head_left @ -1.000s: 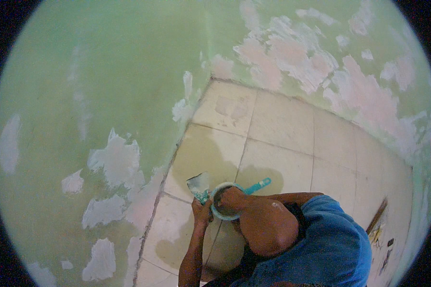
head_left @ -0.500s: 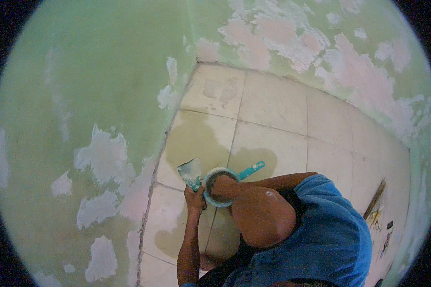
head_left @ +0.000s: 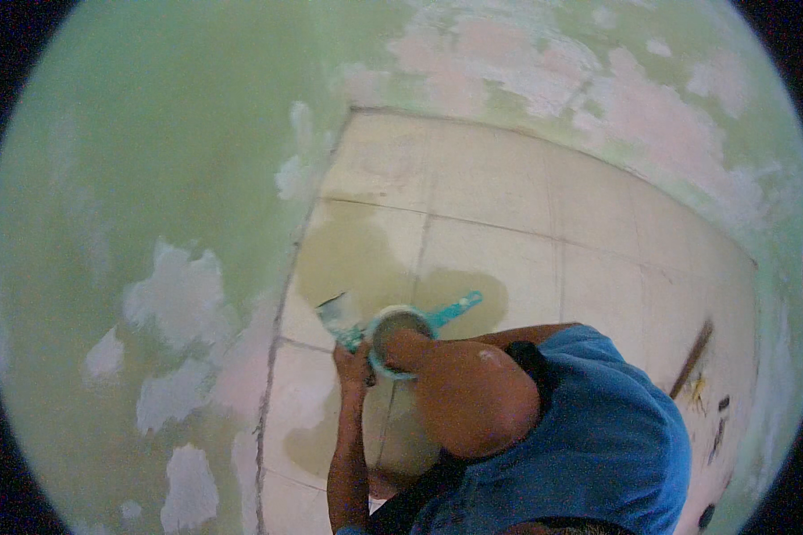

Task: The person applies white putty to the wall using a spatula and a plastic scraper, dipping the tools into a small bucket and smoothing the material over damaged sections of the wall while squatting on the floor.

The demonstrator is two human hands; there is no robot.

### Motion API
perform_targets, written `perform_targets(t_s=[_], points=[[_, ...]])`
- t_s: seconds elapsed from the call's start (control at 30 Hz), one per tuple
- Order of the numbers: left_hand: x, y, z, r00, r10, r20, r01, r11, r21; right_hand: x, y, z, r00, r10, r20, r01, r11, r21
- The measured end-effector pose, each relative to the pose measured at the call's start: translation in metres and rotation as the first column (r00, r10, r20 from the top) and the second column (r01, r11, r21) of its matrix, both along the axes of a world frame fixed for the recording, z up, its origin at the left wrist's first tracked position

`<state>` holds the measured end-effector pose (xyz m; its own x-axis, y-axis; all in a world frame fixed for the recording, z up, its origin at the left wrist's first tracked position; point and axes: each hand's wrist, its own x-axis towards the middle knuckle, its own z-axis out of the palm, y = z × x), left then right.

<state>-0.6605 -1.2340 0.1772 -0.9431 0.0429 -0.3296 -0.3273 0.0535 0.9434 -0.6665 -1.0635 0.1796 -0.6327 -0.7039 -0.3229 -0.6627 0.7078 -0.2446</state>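
Observation:
My left hand (head_left: 353, 364) is closed round a putty knife (head_left: 341, 319) with a teal, putty-smeared handle and a broad whitish blade that points up and away. Right beside that hand is a round teal dipper (head_left: 374, 357), its pale rim smeared and its long handle (head_left: 455, 308) sticking out to the far right. My right hand (head_left: 405, 346) reaches down inside the dipper, past my bent knee. Its fingers are hidden there, and what they touch cannot be made out.
A green wall (head_left: 89, 196) with white and pinkish patches rises on the left; another patched wall (head_left: 526, 62) stands at the back. Beige tiles (head_left: 500, 259) cover the floor. A brown stick-like thing (head_left: 692, 358) and small dark objects lie at the right.
The view has shifted slightly, so everything appears a little further left. My left hand still grips the putty knife and my right hand stays in the dipper.

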Motion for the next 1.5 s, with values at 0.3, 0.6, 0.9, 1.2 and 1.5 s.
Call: perform_targets(t_s=[0.3, 0.6, 0.9, 1.2, 1.5], points=[[-0.002, -0.026, -0.023, 0.992, 0.124, -0.007, -0.125, 0.991, -0.041, -0.014, 0.069, 0.049, 0.899, -0.398, 0.184, 0.422, 0.9, -0.113], [-0.009, -0.039, 0.145, 0.977, -0.029, -0.211, 0.047, 0.996, 0.08, -0.045, 0.063, 0.205, 0.726, -0.297, 0.621, 0.643, -0.029, -0.765], [0.014, -0.038, 0.193, 0.99, -0.125, -0.067, 0.14, 0.92, 0.366, -0.047, 0.031, 0.21, 0.931, -0.259, -0.256, -0.101, 0.491, -0.865], [0.025, -0.029, 0.185, 0.97, 0.022, -0.244, 0.021, 0.985, 0.171, -0.066, 0.025, 0.172, 0.757, -0.341, -0.557, -0.295, 0.583, -0.757], [0.019, -0.027, 0.191, 0.952, 0.015, -0.306, 0.014, 0.996, 0.092, -0.083, 0.05, 0.165, 0.75, -0.561, -0.35, 0.174, 0.677, -0.715]])
